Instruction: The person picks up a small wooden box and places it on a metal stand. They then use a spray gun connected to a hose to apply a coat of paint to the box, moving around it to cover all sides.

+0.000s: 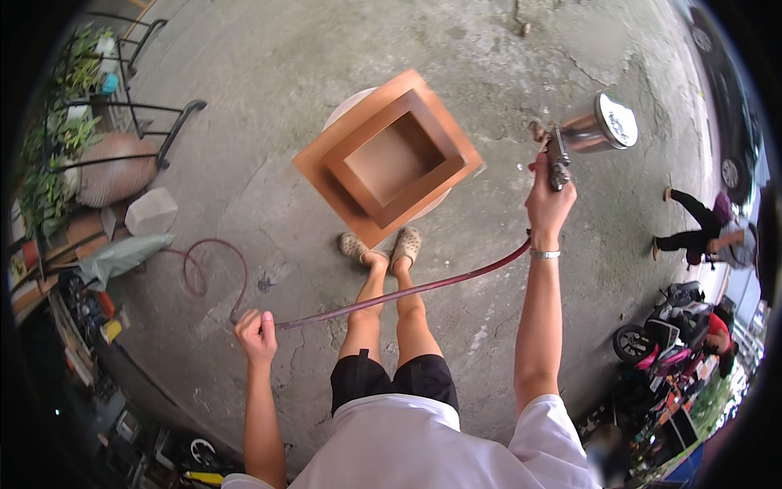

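My right hand (551, 204) is wrapped round the grip of a spray gun (559, 163), held out to the right of a brown box-shaped piece. A shiny metal cup (588, 130) with a pale lid is fixed to the gun. From the gun's handle a dark red hose (423, 287) runs across to my left hand (257, 336), which is closed round it. Beyond that hand the hose loops on the ground. The brown piece (338, 213), a stepped square frame with a recessed middle, rests on a round pale support (349, 104) in front of my feet.
At the left are a black metal frame (163, 134), a ribbed clay pot (118, 167), plants and a grey block (151, 212). A motorbike (664, 332), people and parked cars line the right. Cracked concrete (244, 98) surrounds the brown piece.
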Action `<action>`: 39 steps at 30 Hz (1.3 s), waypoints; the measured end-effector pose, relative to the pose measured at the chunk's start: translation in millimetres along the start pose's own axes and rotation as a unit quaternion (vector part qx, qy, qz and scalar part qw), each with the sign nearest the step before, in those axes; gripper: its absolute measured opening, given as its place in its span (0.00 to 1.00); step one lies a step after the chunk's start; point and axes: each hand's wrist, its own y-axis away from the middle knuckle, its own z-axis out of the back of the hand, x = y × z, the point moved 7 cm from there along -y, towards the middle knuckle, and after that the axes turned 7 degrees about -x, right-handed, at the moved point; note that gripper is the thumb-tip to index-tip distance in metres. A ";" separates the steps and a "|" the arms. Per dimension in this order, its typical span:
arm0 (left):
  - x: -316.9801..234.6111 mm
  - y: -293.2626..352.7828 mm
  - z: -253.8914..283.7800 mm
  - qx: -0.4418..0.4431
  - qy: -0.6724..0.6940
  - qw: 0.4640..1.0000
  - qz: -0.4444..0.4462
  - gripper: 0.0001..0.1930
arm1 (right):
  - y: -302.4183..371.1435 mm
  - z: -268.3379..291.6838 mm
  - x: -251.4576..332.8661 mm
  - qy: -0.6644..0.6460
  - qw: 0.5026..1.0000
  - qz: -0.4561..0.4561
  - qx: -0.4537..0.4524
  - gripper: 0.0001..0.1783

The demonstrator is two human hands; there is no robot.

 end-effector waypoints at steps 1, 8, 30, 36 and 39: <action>2.1 2.9 0.8 -0.001 0.000 1.000 0.006 0.21 | 2.7 -8.1 -7.4 0.015 0.999 -0.036 0.011 0.13; 17.4 24.3 22.0 -0.036 -0.026 0.999 0.029 0.21 | 46.6 -75.4 -4.9 -0.028 0.998 0.037 0.049 0.12; 20.1 38.3 76.1 -0.098 -0.102 0.987 0.073 0.20 | 157.1 -131.2 36.9 -0.095 0.939 0.005 0.329 0.11; -0.5 29.3 40.4 -0.090 -0.058 0.991 0.078 0.20 | 63.8 -132.4 -3.9 -0.059 0.983 0.019 0.171 0.15; -8.9 27.6 19.3 -0.077 -0.021 0.994 0.071 0.20 | 24.8 -118.3 -10.7 0.027 0.992 0.045 0.117 0.20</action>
